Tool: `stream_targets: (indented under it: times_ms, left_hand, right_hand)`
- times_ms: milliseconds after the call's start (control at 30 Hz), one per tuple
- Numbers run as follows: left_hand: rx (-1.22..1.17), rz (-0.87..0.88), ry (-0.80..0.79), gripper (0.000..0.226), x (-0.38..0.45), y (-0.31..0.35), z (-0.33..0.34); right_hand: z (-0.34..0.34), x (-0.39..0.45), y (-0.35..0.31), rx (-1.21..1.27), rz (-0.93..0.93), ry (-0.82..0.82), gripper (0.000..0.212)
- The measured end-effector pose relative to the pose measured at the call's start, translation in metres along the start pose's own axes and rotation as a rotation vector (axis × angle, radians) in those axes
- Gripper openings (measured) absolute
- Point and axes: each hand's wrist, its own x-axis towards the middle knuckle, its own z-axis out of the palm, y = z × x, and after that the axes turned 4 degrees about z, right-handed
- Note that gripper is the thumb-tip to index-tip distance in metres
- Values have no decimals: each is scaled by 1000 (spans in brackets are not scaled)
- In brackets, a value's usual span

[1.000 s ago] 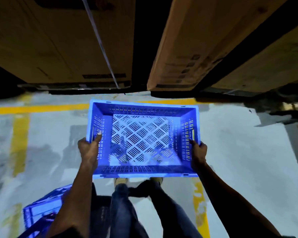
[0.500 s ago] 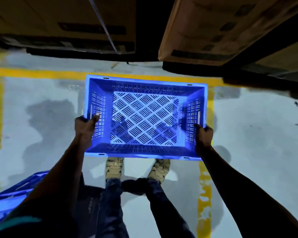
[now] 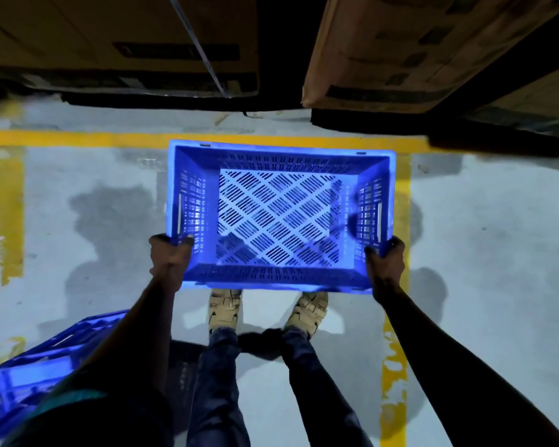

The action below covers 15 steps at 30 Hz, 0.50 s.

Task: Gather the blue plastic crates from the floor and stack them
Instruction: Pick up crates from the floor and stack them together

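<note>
**Blue crate held level over the painted floor**

The person is holding a blue plastic crate (image 3: 279, 217) out in front of the body, open side facing up toward the camera; its long axis is running from 9 o'clock to 3 o'clock across the view, with the short sides at left and right and the slotted base showing the pale floor (image 3: 497, 253) through its diagonal pattern; the crate is sitting roughly level, its far long wall toward 12 o'clock near the yellow line (image 3: 78, 138) and its near long wall toward 6 o'clock, above the tan shoes (image 3: 225, 309).

The left hand (image 3: 170, 259) is clenching the near left corner of the rim, fingers wrapped over the short wall; the right hand (image 3: 384, 264) is gripping the near right corner likewise; almost all of the crate is therefore lying beyond the two grips, toward 12 o'clock, with only the near wall between the hands.

A second blue crate (image 3: 39, 366) is resting at 8 o'clock, low and partly hidden behind the left arm; how it is standing is hard to tell; cardboard boxes (image 3: 400, 50) are filling the 12 o'clock edge above dark shadow.
</note>
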Motion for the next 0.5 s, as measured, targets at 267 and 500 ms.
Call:
stream_targets:
  times_ms: [267, 500]
  left_hand:
    - [88, -20, 14, 56, -31, -24, -7]
    - [244, -25, 60, 49, -49, -34, 0]
  right_hand:
    - [-6, -22, 33, -37, 73, 2, 55]
    - [-1, -29, 62, -25, 84, 88, 56]
